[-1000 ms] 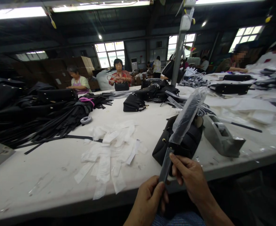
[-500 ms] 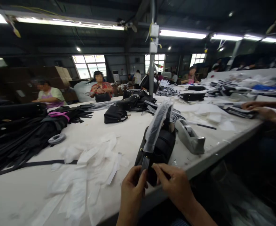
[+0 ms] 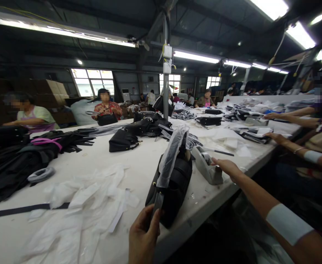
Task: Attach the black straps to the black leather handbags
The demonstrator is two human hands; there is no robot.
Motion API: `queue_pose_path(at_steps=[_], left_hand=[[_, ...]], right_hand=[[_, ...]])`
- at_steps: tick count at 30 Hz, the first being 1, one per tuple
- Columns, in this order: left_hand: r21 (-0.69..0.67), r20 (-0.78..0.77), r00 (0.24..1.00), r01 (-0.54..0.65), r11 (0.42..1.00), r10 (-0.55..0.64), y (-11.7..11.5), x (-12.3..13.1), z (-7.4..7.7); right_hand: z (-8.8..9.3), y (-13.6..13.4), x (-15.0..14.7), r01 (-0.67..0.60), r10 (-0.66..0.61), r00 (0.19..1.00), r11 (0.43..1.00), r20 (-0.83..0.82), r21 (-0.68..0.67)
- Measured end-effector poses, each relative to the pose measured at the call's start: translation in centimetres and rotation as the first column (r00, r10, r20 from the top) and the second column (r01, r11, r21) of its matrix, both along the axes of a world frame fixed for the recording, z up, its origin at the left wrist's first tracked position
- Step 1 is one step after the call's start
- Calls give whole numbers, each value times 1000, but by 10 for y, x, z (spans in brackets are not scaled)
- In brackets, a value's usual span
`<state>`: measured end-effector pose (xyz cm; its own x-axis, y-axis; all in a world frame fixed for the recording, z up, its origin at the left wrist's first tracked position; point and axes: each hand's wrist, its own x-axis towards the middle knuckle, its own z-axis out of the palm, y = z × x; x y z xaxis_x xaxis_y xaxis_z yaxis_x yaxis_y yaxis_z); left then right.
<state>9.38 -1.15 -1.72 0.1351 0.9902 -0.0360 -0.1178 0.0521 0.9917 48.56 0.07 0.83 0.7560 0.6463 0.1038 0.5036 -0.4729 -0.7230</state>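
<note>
A black handbag (image 3: 177, 179) lies near the front edge of the white table, its raised handle wrapped in translucent white film (image 3: 170, 159). My left hand (image 3: 144, 229) pinches the dark strap end (image 3: 158, 202) below the film, between thumb and fingers. To the right of the bag stands a grey tape dispenser (image 3: 214, 174). My right hand (image 3: 227, 168) reaches over it with the fingertips at its roll; the fingers are together, and whatever they grip is too small to make out.
White film sheets (image 3: 95, 205) lie left of the bag. Dark straps (image 3: 18, 165), a grey roll (image 3: 41, 175) and another black bag (image 3: 122, 140) are farther off. A post (image 3: 165, 91) rises behind. A person's arm (image 3: 290, 145) extends over the table at right.
My right hand has left the strap end and moved right to the tape dispenser. My left hand still holds the strap. The view has turned right, showing more of the neighbouring person.
</note>
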Motion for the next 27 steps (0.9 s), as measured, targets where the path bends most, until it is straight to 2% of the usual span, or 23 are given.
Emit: queue_pose_path(at_steps=[4, 8, 11, 14, 22, 25, 27], left_hand=[[-28, 30, 999, -40, 999, 41, 3, -1, -6], [-56, 36, 997, -64, 996, 66, 5, -3, -8], [-67, 42, 997, -57, 996, 60, 5, -3, -9], [-70, 32, 998, -45, 997, 47, 6, -3, -9], [-69, 41, 998, -35, 997, 38, 6, -3, -7], [-41, 32, 999, -38, 998, 39, 5, -4, -7], [-11, 10, 1000, -29, 1000, 29, 5, -5, -6]], right_hand=[[2, 1, 1, 7, 5, 974, 999, -227, 51], [15, -12, 4, 21, 43, 950, 980, -308, 200], [18, -31, 0, 23, 71, 927, 970, -367, 244], [7, -48, -8, 43, 76, 886, 969, -458, 244], [-48, -63, -29, 176, -16, 841, 953, -540, 247], [-56, -73, -61, 141, 25, 840, 955, -542, 261], [-50, -80, -98, 31, 135, 834, 956, -535, 290]])
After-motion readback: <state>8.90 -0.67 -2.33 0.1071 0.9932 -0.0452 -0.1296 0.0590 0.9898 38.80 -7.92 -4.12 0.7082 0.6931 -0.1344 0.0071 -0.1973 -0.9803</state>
